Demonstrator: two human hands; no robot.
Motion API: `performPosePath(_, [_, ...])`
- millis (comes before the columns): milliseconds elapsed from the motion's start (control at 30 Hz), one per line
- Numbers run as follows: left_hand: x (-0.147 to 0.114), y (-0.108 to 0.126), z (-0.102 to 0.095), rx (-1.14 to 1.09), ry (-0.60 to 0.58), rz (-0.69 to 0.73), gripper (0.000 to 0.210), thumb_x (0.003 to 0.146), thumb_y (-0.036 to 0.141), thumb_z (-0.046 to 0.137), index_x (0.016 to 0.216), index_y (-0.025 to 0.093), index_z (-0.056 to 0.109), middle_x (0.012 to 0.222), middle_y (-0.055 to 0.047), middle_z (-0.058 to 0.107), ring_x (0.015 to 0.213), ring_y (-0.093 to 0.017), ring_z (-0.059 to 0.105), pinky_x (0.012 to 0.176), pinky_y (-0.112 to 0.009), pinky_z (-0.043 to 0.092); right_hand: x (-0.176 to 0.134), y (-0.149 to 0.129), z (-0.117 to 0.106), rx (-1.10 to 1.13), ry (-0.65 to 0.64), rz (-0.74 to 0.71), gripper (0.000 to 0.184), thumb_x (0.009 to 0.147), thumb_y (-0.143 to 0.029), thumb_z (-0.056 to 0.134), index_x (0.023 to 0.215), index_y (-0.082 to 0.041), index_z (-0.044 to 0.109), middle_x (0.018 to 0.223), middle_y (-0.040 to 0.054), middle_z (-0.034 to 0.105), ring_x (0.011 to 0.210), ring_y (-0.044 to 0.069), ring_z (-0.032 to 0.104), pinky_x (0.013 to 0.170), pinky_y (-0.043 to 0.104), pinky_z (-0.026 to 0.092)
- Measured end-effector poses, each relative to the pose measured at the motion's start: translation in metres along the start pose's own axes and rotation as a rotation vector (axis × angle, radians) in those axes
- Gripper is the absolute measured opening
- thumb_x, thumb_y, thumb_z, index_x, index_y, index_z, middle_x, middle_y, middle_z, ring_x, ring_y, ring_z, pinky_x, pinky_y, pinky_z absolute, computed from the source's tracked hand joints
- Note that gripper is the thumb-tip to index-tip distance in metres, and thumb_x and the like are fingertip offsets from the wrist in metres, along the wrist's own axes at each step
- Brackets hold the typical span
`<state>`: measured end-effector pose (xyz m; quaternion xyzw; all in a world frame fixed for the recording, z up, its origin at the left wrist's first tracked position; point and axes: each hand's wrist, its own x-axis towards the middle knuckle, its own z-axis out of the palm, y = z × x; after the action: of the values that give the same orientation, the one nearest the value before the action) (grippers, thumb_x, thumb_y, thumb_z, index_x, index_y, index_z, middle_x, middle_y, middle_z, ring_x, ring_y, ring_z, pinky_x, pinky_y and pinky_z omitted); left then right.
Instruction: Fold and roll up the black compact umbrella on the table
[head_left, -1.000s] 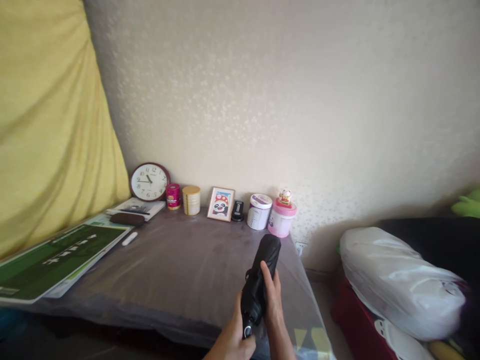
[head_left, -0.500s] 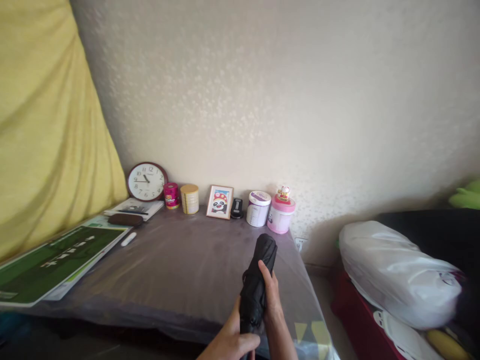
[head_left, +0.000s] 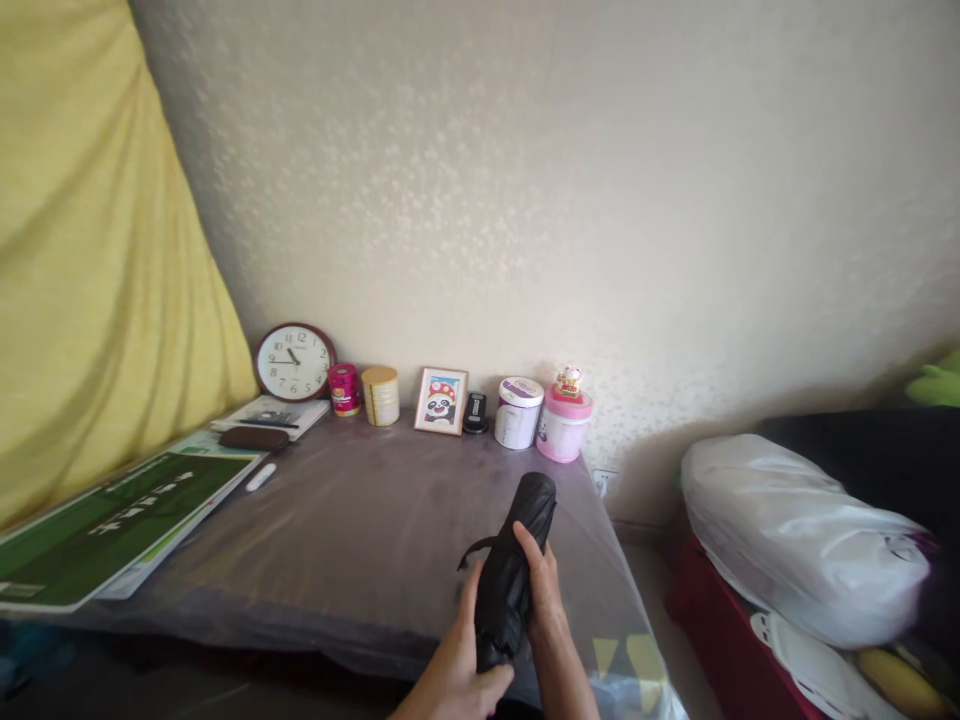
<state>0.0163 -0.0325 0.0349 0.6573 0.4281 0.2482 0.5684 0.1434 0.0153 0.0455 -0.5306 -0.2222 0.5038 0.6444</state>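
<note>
A folded black umbrella [head_left: 510,580] is held between both hands above the near right part of the table, its top end tilted away from me and to the right. My left hand [head_left: 471,650] is closed around the lower end, thumb across the bottom. Along the right side, my right hand [head_left: 541,580] grips the middle, its thumb lying on the fabric. A short black strap [head_left: 478,548] sticks out loose on the umbrella's left. The lowest end is partly hidden by my left hand.
Against the wall, the grey covered table [head_left: 360,530] bears a clock [head_left: 296,362], a yellow tin [head_left: 381,397], a picture frame [head_left: 441,401] and pink and white tubs [head_left: 564,425]. Green boards [head_left: 112,530] lie left. A white plastic bag [head_left: 802,540] sits on a red box at right.
The strap on the umbrella now stands out to the left, where before it lay close to the fabric. My left hand has shifted slightly left and up along the lower end.
</note>
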Motion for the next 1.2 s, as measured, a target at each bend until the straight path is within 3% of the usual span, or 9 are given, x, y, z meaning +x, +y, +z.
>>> performPosePath(100, [-0.004, 0.011, -0.007, -0.32, -0.207, -0.048, 0.082, 0.071, 0.022, 0.048, 0.138, 0.026, 0.001, 0.075, 0.004, 0.055, 0.045, -0.008, 0.051, 0.047, -0.021, 0.043, -0.002, -0.003, -0.001, 0.045, -0.055, 0.056, 0.06, 0.061, -0.056, 0.067, 0.1, -0.012, 0.061, 0.064, 0.0019, 0.064, 0.059, 0.021, 0.062, 0.057, 0.032, 0.051])
performPosePath(200, [-0.003, 0.01, -0.005, -0.315, -0.194, -0.034, 0.081, 0.07, 0.022, 0.049, 0.137, 0.026, 0.003, 0.08, 0.003, 0.055, 0.04, -0.005, 0.046, 0.043, -0.02, 0.04, -0.002, -0.004, -0.001, 0.001, -0.043, 0.003, 0.059, 0.062, -0.054, 0.067, 0.104, -0.012, 0.059, 0.07, 0.0023, 0.066, 0.066, 0.021, 0.063, 0.061, 0.032, 0.051])
performPosePath(333, [0.002, -0.008, 0.005, 0.123, 0.087, 0.02, 0.086, 0.069, 0.014, 0.048, 0.14, 0.019, 0.0, 0.116, -0.014, 0.054, 0.085, -0.019, 0.062, 0.078, -0.031, 0.047, 0.001, -0.001, 0.002, -0.163, 0.062, -0.13, 0.058, 0.057, -0.047, 0.073, 0.103, -0.015, 0.058, 0.081, 0.0024, 0.067, 0.077, 0.022, 0.063, 0.069, 0.03, 0.051])
performPosePath(467, [0.002, -0.018, 0.007, 0.432, 0.201, 0.067, 0.088, 0.064, 0.007, 0.046, 0.141, 0.015, 0.004, 0.141, -0.017, 0.031, 0.12, -0.027, 0.045, 0.097, -0.035, 0.037, 0.002, 0.006, 0.004, -0.161, 0.089, -0.127, 0.057, 0.057, -0.046, 0.073, 0.103, -0.015, 0.056, 0.081, 0.0016, 0.067, 0.079, 0.022, 0.062, 0.07, 0.029, 0.05])
performPosePath(600, [-0.002, -0.009, 0.0, 0.102, 0.063, 0.043, 0.089, 0.068, 0.013, 0.047, 0.14, 0.022, -0.003, 0.116, -0.012, 0.055, 0.083, -0.018, 0.062, 0.075, -0.032, 0.049, 0.001, 0.01, 0.002, -0.062, 0.037, -0.08, 0.058, 0.06, -0.048, 0.071, 0.105, -0.014, 0.057, 0.08, 0.0016, 0.067, 0.075, 0.021, 0.063, 0.069, 0.03, 0.05])
performPosePath(733, [-0.002, -0.004, -0.002, -0.085, -0.087, -0.092, 0.081, 0.072, 0.016, 0.042, 0.14, 0.024, -0.001, 0.077, 0.0, 0.06, 0.043, -0.01, 0.051, 0.048, -0.025, 0.045, 0.002, 0.011, -0.001, -0.045, -0.015, -0.083, 0.059, 0.063, -0.05, 0.068, 0.109, -0.015, 0.056, 0.083, 0.0019, 0.067, 0.077, 0.021, 0.063, 0.068, 0.03, 0.05])
performPosePath(1000, [0.001, -0.017, 0.002, 0.564, 0.208, -0.011, 0.089, 0.066, -0.001, 0.041, 0.141, 0.024, -0.001, 0.143, -0.016, 0.026, 0.113, -0.027, 0.051, 0.091, -0.036, 0.042, 0.006, 0.021, 0.003, -0.16, 0.09, -0.148, 0.064, 0.058, -0.046, 0.074, 0.11, -0.016, 0.054, 0.09, 0.0031, 0.068, 0.087, 0.023, 0.062, 0.075, 0.03, 0.049])
performPosePath(1100, [0.001, -0.016, -0.003, 0.356, 0.201, 0.1, 0.094, 0.067, 0.005, 0.049, 0.14, 0.027, -0.005, 0.14, -0.012, 0.034, 0.117, -0.023, 0.048, 0.096, -0.035, 0.04, 0.004, 0.023, 0.004, -0.098, 0.07, -0.104, 0.062, 0.058, -0.048, 0.073, 0.108, -0.015, 0.055, 0.084, 0.0024, 0.068, 0.08, 0.023, 0.064, 0.07, 0.03, 0.051])
performPosePath(1200, [0.004, -0.013, -0.007, 0.069, 0.061, -0.054, 0.091, 0.074, 0.017, 0.049, 0.138, 0.026, -0.016, 0.113, -0.011, 0.058, 0.078, -0.019, 0.065, 0.075, -0.04, 0.051, 0.003, 0.021, 0.003, -0.073, 0.024, -0.111, 0.064, 0.06, -0.049, 0.071, 0.111, -0.014, 0.054, 0.082, 0.0026, 0.068, 0.078, 0.023, 0.064, 0.069, 0.031, 0.051])
